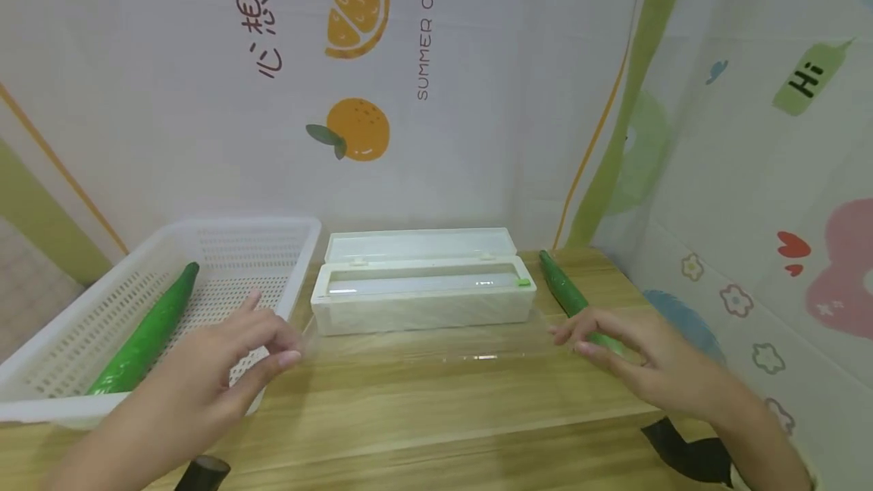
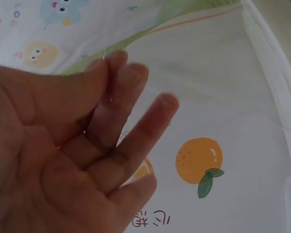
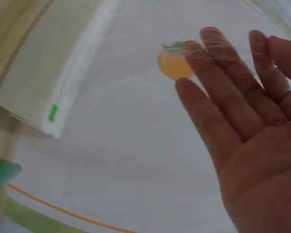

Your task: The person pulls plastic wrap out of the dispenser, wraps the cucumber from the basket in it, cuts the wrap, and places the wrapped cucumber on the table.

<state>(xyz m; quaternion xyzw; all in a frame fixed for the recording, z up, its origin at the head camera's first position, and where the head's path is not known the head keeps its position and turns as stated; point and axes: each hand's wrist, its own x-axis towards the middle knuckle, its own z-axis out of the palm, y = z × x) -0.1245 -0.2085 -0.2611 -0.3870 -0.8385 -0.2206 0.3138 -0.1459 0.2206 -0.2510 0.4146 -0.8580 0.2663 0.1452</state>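
A clear sheet of cling film [image 1: 470,357] stretches low over the table, in front of a white cling film dispenser [image 1: 423,313] whose lid stands up. My left hand [image 1: 225,358] pinches the sheet's left end between thumb and index finger; its other fingers are spread, as the left wrist view shows. The right end is pinched by my right hand [image 1: 634,351]. In the right wrist view, film lies across the fingertips [image 3: 218,48] of that hand. A film roll [image 1: 423,284] shows inside the dispenser, with a green cutter slider [image 1: 523,282] at its right end.
At the left stands a white perforated basket [image 1: 310,248], with a cucumber [image 1: 146,328] lying in it that looks glossy. Another cucumber [image 1: 562,283] lies on the wooden table [image 1: 409,415] right of the dispenser, partly behind my right hand. A printed curtain [image 1: 450,165] hangs behind.
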